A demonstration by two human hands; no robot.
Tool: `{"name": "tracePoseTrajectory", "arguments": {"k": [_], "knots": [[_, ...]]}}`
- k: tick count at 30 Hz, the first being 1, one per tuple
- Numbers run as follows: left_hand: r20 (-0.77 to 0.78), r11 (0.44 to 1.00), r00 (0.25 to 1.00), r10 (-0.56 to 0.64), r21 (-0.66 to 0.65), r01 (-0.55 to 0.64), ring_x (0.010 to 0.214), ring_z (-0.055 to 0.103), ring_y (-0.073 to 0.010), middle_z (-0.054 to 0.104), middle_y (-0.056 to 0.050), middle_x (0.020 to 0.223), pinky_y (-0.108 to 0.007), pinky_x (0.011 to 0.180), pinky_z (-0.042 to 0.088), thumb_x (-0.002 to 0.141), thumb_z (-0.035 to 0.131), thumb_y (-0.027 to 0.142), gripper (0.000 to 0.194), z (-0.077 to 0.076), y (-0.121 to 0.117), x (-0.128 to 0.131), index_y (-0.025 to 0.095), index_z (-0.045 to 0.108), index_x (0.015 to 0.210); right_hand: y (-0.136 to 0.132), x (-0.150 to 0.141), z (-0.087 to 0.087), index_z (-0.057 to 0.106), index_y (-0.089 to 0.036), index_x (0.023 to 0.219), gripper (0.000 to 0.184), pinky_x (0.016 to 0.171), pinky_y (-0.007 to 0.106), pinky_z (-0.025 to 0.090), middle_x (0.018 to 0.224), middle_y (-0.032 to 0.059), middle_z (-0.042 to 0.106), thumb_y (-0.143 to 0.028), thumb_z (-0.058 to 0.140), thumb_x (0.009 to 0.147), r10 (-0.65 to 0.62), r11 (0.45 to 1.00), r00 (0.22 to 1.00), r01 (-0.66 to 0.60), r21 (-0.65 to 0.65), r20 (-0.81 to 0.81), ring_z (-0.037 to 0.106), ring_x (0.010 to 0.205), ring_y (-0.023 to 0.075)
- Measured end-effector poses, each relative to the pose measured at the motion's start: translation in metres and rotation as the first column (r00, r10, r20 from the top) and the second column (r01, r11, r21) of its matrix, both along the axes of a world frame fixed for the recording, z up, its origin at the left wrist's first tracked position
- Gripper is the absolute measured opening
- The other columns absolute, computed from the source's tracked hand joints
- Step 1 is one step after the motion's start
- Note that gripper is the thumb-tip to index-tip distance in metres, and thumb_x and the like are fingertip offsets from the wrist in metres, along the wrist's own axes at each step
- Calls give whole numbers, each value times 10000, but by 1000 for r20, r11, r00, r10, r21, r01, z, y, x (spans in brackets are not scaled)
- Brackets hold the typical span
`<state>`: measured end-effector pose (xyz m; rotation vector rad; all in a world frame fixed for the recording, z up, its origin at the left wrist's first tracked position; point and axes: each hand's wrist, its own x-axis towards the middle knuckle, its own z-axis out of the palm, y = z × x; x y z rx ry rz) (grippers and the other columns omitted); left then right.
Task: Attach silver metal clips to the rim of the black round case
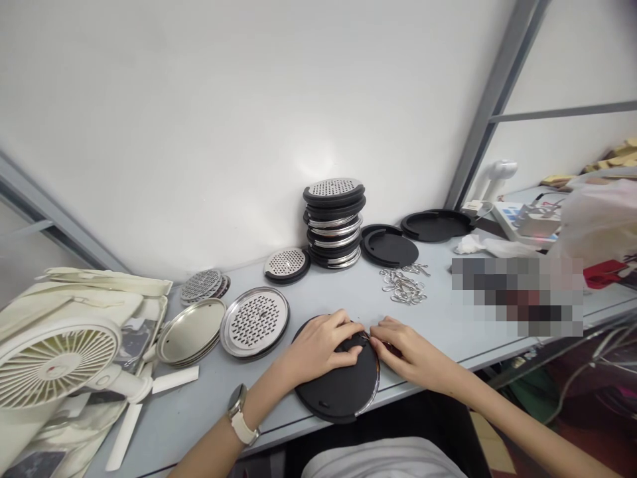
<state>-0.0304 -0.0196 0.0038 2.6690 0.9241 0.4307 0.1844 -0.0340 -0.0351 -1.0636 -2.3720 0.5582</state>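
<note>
A black round plate (pixel 338 392) with a shiny metal rim along its right side lies flat at the table's front edge. My left hand (pixel 326 345) is bent over its upper part, thumb and fingers gripping it near the rim. At the plate's upper right edge my right hand (pixel 403 348) pinches a small, thin metal piece, probably a wire clip, mostly hidden by the fingertips. Similar wire clips (pixel 405 285) lie in a loose pile behind my right hand. To the left rests a metal grater disc (pixel 256 322) on a round base.
A tall stack of black and metal discs (pixel 334 226) stands by the wall. Black trays (pixel 391 245) are right of it. Metal plates (pixel 192 332), perforated discs (pixel 202 285) and a white fan (pixel 60 365) occupy the left. A plastic bag (pixel 602 212) sits right.
</note>
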Motion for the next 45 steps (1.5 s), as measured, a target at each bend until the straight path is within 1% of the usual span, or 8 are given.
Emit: {"name": "tracePoseTrajectory", "arguments": {"k": [4,12,16,21,27,29,34,45], "knots": [[9,1000,1000,-5,-2,5,867,561,-169,551,-31,960,-271,806,443,894,547,292,289,1,-1,1,220,568,1173,-1,0,0,399,-201,685,318,666,305,357,632,1,472,-254,322,989,-3,1000,1000,3,0,-5,454,674,170],[115,987,993,-13,-157,31,809,549,-127,548,-12,913,-222,747,440,877,564,253,326,0,3,-2,226,581,1201,-1,1,0,374,-200,648,331,666,293,359,601,-9,454,-239,354,976,4,1000,1000,-4,4,2,451,660,163],[112,990,994,-17,-137,33,833,549,-132,553,-14,921,-227,764,435,875,563,246,330,-1,3,-2,224,576,1204,-1,1,1,361,-202,640,335,668,293,362,600,-8,451,-234,353,974,6,1000,1000,-6,11,10,449,662,165],[67,998,998,-14,-54,17,825,549,-146,553,-17,913,-247,768,434,861,559,239,309,-2,1,-1,219,574,1169,-1,1,2,348,-204,630,344,668,295,367,586,-13,438,-236,355,973,8,1000,1000,-9,24,8,440,646,161],[47,999,999,7,-53,-4,841,557,-166,556,-19,943,-271,779,452,759,671,312,423,-2,1,-1,217,554,1154,-2,0,3,361,-204,628,344,663,299,370,594,-9,449,-234,364,970,10,999,1000,-10,37,0,443,644,160],[49,998,999,6,-62,-3,857,561,-166,560,-21,956,-273,792,453,789,659,330,409,-1,1,-2,218,550,1166,-2,0,3,363,-203,630,345,662,300,370,597,-8,451,-241,360,973,6,999,1000,-6,34,3,446,649,161],[62,997,998,0,-83,5,884,564,-156,561,-29,970,-263,806,453,905,544,352,316,0,1,-2,231,554,1196,-3,1,2,361,-203,634,351,671,301,369,593,-10,449,-256,347,980,10,999,1000,-10,33,11,441,645,160],[64,997,998,-28,-73,33,873,569,-159,551,-34,966,-255,796,461,905,529,297,326,1,1,-1,234,548,1224,-3,1,4,386,-205,637,326,674,305,375,604,-2,475,-220,363,962,26,999,1000,-26,41,5,455,647,167]]}}
